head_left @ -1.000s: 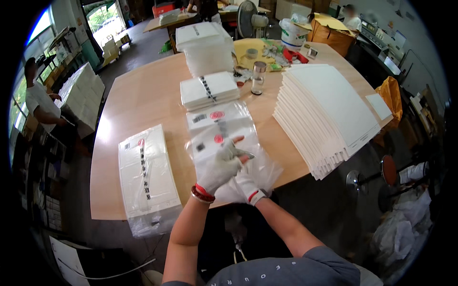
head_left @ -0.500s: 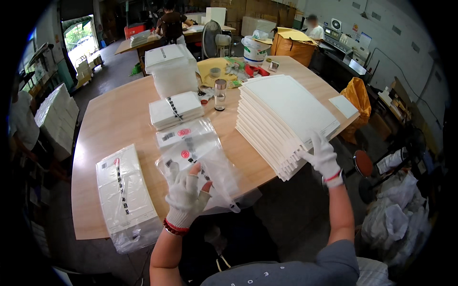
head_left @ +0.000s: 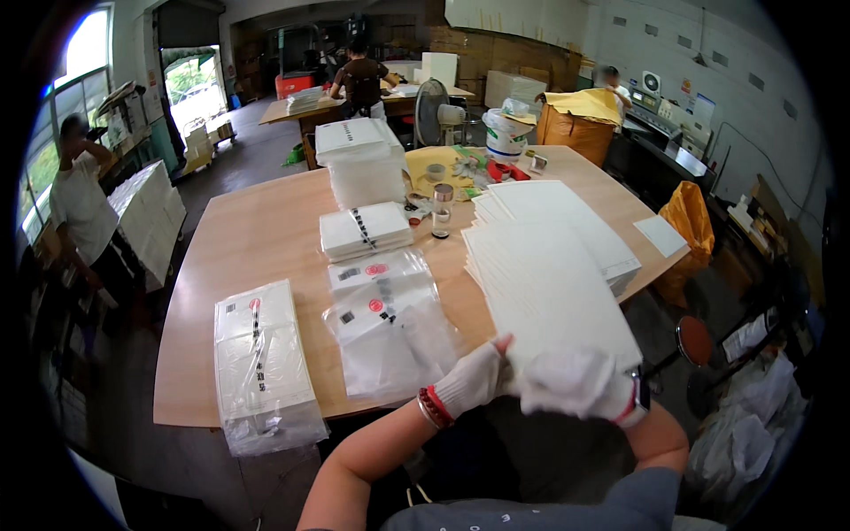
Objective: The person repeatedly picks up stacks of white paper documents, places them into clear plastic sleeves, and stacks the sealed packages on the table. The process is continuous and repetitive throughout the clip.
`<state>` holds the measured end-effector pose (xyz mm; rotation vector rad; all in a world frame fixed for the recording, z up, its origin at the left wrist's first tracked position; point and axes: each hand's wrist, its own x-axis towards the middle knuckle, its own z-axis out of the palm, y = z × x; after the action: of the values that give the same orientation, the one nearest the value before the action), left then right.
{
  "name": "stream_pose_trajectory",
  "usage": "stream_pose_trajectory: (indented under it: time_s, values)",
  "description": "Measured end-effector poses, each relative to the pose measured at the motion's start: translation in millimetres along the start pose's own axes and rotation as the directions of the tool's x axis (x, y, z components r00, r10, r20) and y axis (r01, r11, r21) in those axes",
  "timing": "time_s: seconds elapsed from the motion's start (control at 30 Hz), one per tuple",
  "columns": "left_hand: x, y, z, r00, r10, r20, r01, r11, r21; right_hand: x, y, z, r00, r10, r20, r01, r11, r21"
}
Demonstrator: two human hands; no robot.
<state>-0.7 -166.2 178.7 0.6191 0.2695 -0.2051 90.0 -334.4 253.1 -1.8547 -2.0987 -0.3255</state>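
A bundle of white sheets (head_left: 549, 292) is pulled toward me, its near end raised over the table's front edge. My left hand (head_left: 474, 380), in a white glove with bare fingertips, grips its near left corner, the thumb on top. Across the near end lies my right hand (head_left: 575, 385), also gloved; motion smears its fingers, so their hold is unclear. Behind and under the bundle is the rest of the sheet stack (head_left: 575, 217). Printed clear plastic bags (head_left: 390, 332) lie left of the stack.
A bagged pack of sheets (head_left: 266, 358) lies on the wooden table (head_left: 230, 239) at the left. Farther back are a packed stack (head_left: 365, 232), a taller pile (head_left: 354, 168), a glass bottle (head_left: 441, 212) and a white bucket (head_left: 505, 137). A stool (head_left: 695, 341) stands at right.
My right hand has moved left and nearer, and the top sheets have come toward me. My left hand has left the plastic bags and taken the sheets' corner. The view has shifted.
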Motion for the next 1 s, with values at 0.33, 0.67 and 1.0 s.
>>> stream_pose_trajectory:
  time_s: [0.33, 0.67, 1.0]
  values:
    - [-20.9, -52.4, -43.2, 0.748, 0.61, 0.262, -0.387, 0.081, 0.919, -79.3, 10.5, 102.7, 0.461, 0.886, 0.036, -0.078, 0.0, 0.997]
    - [-21.6, 24.0, -86.4, 0.23, 0.897, 0.377, 0.24, -0.427, 0.872, -76.6, -28.4, 173.7, 0.517, 0.688, -0.51, -0.477, 0.726, 0.495]
    - [6.2, 53.0, -121.8, 0.768, 0.64, -0.014, -0.377, 0.469, 0.799, -46.1, -31.9, 142.6, 0.762, 0.633, 0.141, -0.648, 0.752, 0.124]
